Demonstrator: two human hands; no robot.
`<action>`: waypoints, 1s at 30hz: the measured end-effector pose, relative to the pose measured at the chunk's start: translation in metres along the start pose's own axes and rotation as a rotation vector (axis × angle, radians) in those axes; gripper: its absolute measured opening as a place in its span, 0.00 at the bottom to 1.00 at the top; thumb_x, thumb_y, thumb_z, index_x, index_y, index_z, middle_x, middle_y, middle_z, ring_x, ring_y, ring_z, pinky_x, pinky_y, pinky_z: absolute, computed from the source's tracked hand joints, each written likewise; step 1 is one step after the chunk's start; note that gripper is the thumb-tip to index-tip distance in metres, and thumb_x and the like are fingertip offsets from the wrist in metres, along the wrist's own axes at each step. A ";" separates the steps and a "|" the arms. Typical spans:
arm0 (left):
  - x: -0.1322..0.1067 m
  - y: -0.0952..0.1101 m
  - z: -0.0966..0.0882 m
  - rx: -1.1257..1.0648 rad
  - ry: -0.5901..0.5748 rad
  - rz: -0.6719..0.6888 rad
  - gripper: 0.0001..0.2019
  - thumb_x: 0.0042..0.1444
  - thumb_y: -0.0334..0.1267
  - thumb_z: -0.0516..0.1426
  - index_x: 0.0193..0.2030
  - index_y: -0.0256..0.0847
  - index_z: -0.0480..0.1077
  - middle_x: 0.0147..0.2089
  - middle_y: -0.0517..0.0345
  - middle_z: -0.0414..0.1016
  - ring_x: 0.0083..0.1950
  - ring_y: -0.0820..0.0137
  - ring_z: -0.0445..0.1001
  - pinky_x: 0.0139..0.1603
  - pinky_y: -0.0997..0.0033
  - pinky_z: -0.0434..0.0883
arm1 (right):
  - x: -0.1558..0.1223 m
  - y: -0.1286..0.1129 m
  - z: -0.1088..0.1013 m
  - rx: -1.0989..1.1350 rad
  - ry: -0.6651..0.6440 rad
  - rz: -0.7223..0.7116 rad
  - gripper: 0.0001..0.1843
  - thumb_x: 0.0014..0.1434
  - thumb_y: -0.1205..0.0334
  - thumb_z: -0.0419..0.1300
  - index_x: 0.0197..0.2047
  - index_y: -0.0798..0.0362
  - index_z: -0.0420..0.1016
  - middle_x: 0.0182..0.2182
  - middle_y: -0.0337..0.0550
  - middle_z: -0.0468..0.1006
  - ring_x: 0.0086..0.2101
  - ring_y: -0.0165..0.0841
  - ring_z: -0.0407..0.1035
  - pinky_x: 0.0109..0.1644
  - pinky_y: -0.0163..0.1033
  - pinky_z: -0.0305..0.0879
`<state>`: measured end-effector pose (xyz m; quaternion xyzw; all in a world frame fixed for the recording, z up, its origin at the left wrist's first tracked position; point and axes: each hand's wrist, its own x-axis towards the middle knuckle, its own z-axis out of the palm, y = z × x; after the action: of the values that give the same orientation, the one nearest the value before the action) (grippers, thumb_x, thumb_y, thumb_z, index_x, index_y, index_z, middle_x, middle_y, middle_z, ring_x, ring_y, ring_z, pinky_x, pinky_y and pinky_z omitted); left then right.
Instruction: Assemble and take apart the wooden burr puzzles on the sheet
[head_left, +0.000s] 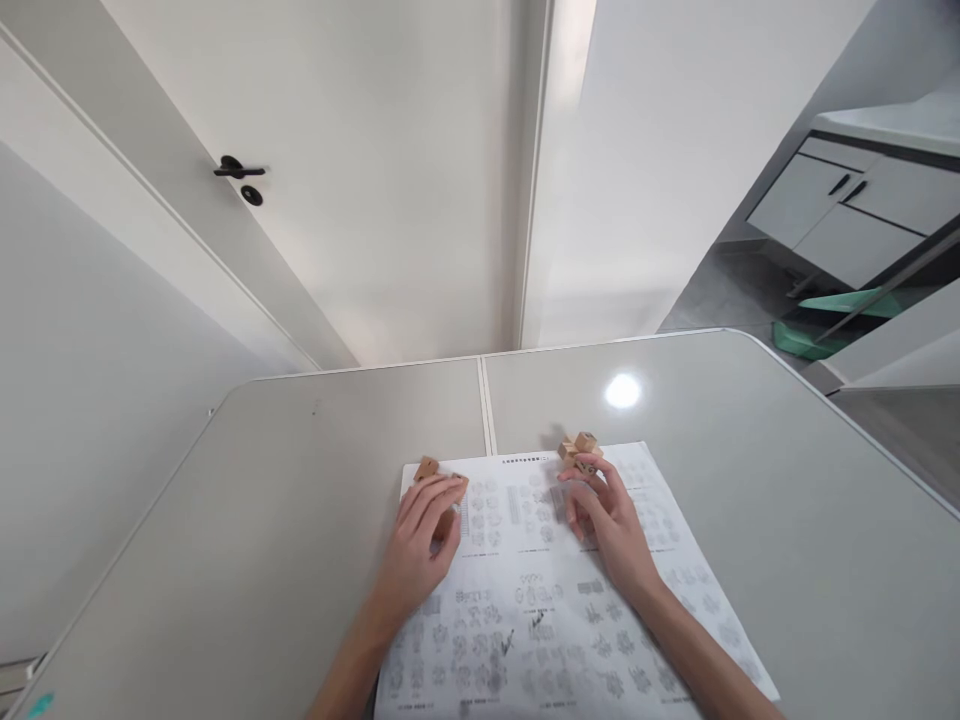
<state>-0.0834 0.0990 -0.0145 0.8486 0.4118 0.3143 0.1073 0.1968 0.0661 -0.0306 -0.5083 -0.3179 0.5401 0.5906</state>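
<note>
On a printed sheet [525, 560] covered with small diagrams rest both of my hands. My left hand [421, 535] lies palm down at the sheet's far left corner, fingers stretched and the thumb apart. Its fingertips lie over a small wooden puzzle piece [462, 487], most of which they hide. Another wooden piece [427, 467] lies just beyond the fingers. My right hand [604, 510] has its fingers loosely bent and apart. Its index fingertip is at a cluster of interlocked wooden blocks [579, 448] on the sheet's far edge; I cannot tell whether it presses on them.
The sheet lies on a grey table [285, 530] with a white seam [486, 405] down the middle. A white door [390, 180] with a black handle [238, 170] stands behind. At the right are a white cabinet [862, 200] and a green object [810, 340] on the floor.
</note>
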 end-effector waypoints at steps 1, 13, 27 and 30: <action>0.000 0.001 0.000 -0.005 -0.003 0.010 0.22 0.70 0.28 0.55 0.67 0.49 0.67 0.63 0.52 0.76 0.67 0.59 0.71 0.70 0.47 0.69 | 0.000 0.001 0.000 -0.003 0.004 0.000 0.16 0.69 0.50 0.64 0.56 0.41 0.69 0.47 0.43 0.78 0.23 0.28 0.65 0.25 0.37 0.64; 0.007 0.030 0.012 -0.227 -0.126 0.011 0.11 0.71 0.30 0.54 0.52 0.47 0.75 0.55 0.53 0.79 0.56 0.63 0.79 0.59 0.59 0.76 | -0.002 0.000 0.003 -0.065 -0.046 -0.015 0.12 0.68 0.49 0.64 0.48 0.46 0.71 0.39 0.41 0.79 0.23 0.28 0.60 0.25 0.36 0.58; 0.056 0.061 0.048 -0.918 -0.300 -0.413 0.36 0.61 0.45 0.69 0.72 0.50 0.60 0.74 0.45 0.66 0.72 0.54 0.67 0.73 0.48 0.66 | -0.007 0.005 -0.002 0.312 -0.370 0.087 0.18 0.65 0.43 0.66 0.36 0.50 0.72 0.24 0.38 0.75 0.18 0.27 0.56 0.23 0.34 0.52; 0.065 0.064 0.057 -0.987 -0.347 -0.396 0.32 0.60 0.45 0.69 0.69 0.49 0.65 0.69 0.46 0.71 0.70 0.54 0.70 0.71 0.49 0.66 | -0.005 0.003 -0.004 0.388 -0.393 0.133 0.21 0.63 0.42 0.67 0.33 0.49 0.70 0.20 0.35 0.70 0.17 0.26 0.53 0.21 0.32 0.48</action>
<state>0.0226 0.1120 -0.0015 0.6435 0.3436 0.2993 0.6150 0.1980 0.0599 -0.0335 -0.2913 -0.2828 0.7166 0.5671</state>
